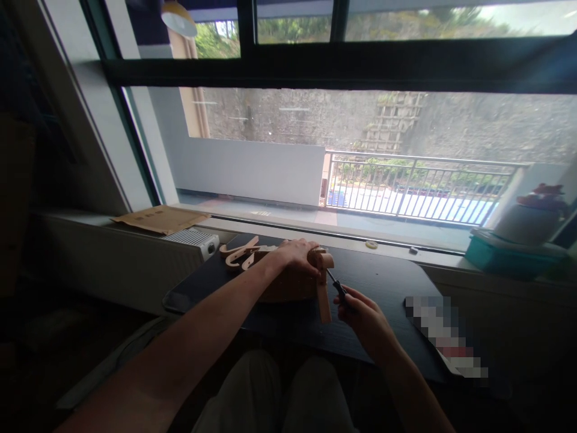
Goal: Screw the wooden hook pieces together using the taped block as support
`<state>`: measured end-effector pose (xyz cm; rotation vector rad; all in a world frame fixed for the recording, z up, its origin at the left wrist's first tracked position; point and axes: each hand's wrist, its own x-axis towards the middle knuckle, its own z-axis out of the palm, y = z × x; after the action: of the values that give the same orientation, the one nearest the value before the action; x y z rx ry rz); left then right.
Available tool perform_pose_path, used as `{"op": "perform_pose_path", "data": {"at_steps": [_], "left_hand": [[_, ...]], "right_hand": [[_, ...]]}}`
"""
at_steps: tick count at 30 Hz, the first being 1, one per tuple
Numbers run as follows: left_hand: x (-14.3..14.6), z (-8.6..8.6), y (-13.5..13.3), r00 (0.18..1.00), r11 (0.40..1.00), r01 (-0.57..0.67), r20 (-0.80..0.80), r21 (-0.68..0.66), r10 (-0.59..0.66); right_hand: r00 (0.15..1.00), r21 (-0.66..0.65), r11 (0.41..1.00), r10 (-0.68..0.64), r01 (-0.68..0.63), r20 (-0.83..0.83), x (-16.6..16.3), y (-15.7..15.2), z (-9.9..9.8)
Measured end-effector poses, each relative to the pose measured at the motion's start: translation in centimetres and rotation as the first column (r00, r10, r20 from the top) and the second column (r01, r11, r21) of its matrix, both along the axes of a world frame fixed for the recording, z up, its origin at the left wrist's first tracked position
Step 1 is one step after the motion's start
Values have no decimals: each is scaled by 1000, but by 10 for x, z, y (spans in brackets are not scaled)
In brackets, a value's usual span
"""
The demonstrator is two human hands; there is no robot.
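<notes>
My right hand point(358, 308) is closed around a screwdriver point(339, 290) with a dark handle. Its thin shaft slants up to the left and its tip meets a light wooden strip point(323, 297) with a curled upper end. My left hand point(298, 252) bends over the top of a brown wooden body point(286, 285), its fingers gripping the end where the strip sits. That hand hides part of the body, and I cannot make out the screw. Left of it lie several curved wooden pieces point(234, 258) on the dark table.
The black table point(374, 282) stands below a window sill. A pixelated flat item point(444, 337) lies at its right edge. On the sill are a brown envelope point(162, 218), a small tape roll point(371, 245) and a teal box point(491, 249). A white heater point(193, 240) adjoins the table's left.
</notes>
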<state>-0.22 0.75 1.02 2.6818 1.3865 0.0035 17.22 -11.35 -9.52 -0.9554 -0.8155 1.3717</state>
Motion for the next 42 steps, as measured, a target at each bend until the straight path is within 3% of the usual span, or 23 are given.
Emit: {"op": "perform_pose_path", "data": {"at_steps": [4,9,12,20,24,28,38,42], "left_hand": [[0,-2,2,1000,1000,2,6,12,-2],[0,-4,4,1000,999,23,-5,27,-23],[1,-6,5,1000,999,19,-11,33,-19],[1,-5,3,1000,1000,-23,-19,7,23],[1,-5,5,999,1000,3,-35,23,-2],[1,-5,6,999,1000,-13,-44,8,13],[2,3,4,999,997,-7,-49,-78,3],[2,3,5,1000,995,15,-25,-94,-18]], "right_hand": [[995,22,996,-85,84,50,-1,8,-8],[876,135,981,-186,139,445,5,9,-12],[807,216,971,-209,104,553,8,13,-13],[787,262,965,-169,9,593,5,38,-35],[658,326,945,-265,31,705,12,41,-34],[569,332,942,-252,-39,783,18,39,-29],[576,321,939,-329,119,749,14,24,-52],[477,324,943,-321,80,818,5,18,-46]]}}
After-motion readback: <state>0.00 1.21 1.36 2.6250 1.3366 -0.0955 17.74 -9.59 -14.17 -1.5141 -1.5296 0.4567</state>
